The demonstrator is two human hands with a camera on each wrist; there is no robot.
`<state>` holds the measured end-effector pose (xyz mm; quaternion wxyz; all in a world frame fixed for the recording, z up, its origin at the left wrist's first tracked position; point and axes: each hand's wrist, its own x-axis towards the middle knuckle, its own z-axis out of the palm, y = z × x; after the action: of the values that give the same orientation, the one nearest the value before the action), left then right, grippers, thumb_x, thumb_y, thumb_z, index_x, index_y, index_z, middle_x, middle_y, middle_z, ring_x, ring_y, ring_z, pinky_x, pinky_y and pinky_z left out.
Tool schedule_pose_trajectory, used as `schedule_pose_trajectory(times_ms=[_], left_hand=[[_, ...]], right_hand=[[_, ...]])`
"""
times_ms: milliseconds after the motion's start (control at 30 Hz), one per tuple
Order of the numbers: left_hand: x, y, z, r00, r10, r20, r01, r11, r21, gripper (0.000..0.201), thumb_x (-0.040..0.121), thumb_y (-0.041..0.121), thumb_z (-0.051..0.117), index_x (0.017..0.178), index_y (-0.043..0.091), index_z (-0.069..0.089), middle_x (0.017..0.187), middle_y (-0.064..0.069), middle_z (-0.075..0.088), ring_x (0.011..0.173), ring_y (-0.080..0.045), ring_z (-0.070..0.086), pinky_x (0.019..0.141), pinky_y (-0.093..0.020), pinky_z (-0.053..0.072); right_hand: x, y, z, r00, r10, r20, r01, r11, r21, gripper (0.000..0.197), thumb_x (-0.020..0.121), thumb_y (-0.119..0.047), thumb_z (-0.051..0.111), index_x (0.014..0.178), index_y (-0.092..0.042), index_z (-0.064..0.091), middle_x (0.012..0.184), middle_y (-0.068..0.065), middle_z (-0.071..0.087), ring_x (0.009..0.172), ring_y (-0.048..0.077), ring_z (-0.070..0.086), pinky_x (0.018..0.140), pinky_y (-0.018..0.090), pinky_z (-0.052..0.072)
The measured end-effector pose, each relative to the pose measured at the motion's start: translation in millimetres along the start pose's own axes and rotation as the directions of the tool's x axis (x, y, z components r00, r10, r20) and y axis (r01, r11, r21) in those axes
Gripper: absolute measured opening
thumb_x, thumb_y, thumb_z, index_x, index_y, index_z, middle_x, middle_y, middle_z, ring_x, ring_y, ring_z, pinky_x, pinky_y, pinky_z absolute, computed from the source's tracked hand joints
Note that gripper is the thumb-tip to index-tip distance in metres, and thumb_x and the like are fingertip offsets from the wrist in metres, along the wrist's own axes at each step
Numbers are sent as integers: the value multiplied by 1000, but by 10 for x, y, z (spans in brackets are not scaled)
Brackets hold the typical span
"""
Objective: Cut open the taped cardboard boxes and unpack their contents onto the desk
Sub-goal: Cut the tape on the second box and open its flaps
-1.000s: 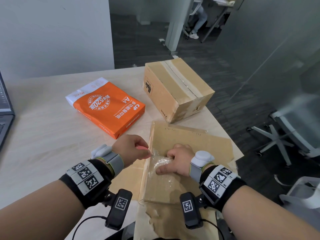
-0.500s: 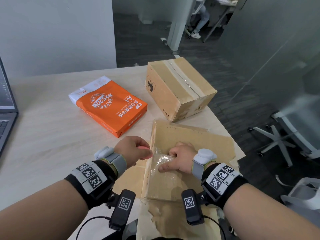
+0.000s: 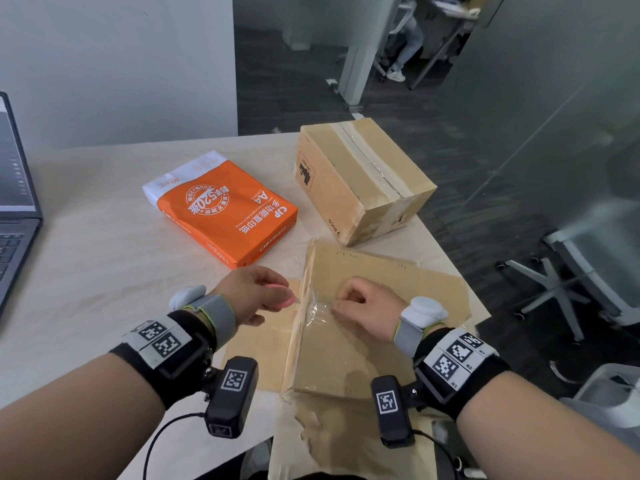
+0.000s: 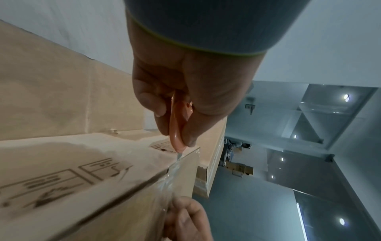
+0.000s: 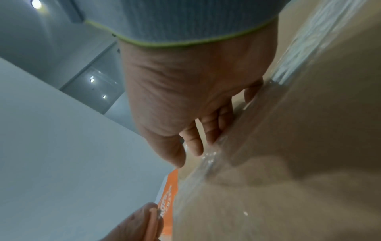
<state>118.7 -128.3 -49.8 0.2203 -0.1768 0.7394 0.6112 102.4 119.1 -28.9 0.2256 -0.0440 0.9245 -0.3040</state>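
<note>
The near cardboard box [image 3: 349, 355] lies flat at the desk's front, with crumpled clear tape [image 3: 317, 311] across its top left edge. My left hand [image 3: 256, 292] grips a pink cutter [image 4: 176, 127]; its small blade [image 4: 179, 155] touches the taped top edge of the box. My right hand [image 3: 363, 306] rests on the box top, its bent fingertips [image 5: 195, 146] pressing by the tape, thumb apart. A second box [image 3: 360, 181], sealed with tape along its top seam, stands behind. An orange pack of A4 paper [image 3: 225, 209] lies to its left.
A laptop [image 3: 14, 202] sits at the desk's left edge. The desk's [image 3: 86, 254] right edge runs just past both boxes, with an office chair [image 3: 588, 282] on the floor beyond. Loose cardboard flaps [image 3: 346, 445] spread toward me.
My left hand has brought the cutter's tip to the box's taped left edge. My right hand's index finger has curled in; the hand stays on the box top.
</note>
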Motion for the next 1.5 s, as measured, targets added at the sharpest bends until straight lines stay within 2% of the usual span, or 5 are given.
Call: schedule_pose_trajectory(times_ms=[200,500,867,1033,1500], left_hand=[[93,-33,-2,996,-70,-47,66,993,-95,14,82,20,82,93,21,73,88,-2,80,76,-14,74,58,-25,45],[131,-116,98,990,-119,-78,100,973,-208,16,84,21,81,98,20,72,91,-2,80,77,-14,74,63,-27,48],[108,-68,90,991,-108,-76,83,957,-277,17,85,22,80,99,20,70,88,1,80,80,-13,72,67,-28,46],[123,-39,133,990,-109,-88,80,956,-282,18,85,23,80,100,20,69,87,1,80,79,-13,72,67,-29,47],[98,-98,242,992,-114,-47,101,969,-226,17,83,22,81,97,17,72,86,-3,80,72,-13,73,60,-26,45]], right_hand=[[83,-40,-231,997,-55,57,73,921,-384,57,82,-40,71,136,-48,53,117,-13,40,120,17,42,103,35,44],[245,-321,-250,952,84,296,157,695,-702,118,67,-69,76,157,-47,4,169,-7,-4,154,39,3,119,57,29],[202,-359,-233,958,-1,287,232,592,-772,102,76,-59,67,156,-35,8,165,11,13,135,42,39,101,51,49],[145,-403,21,976,74,204,115,623,-774,104,81,-28,59,149,-48,-18,167,13,-6,147,51,9,100,62,44],[182,-417,1,973,89,212,106,646,-756,100,83,-28,55,148,-53,-18,167,11,-14,151,50,0,109,64,37]])
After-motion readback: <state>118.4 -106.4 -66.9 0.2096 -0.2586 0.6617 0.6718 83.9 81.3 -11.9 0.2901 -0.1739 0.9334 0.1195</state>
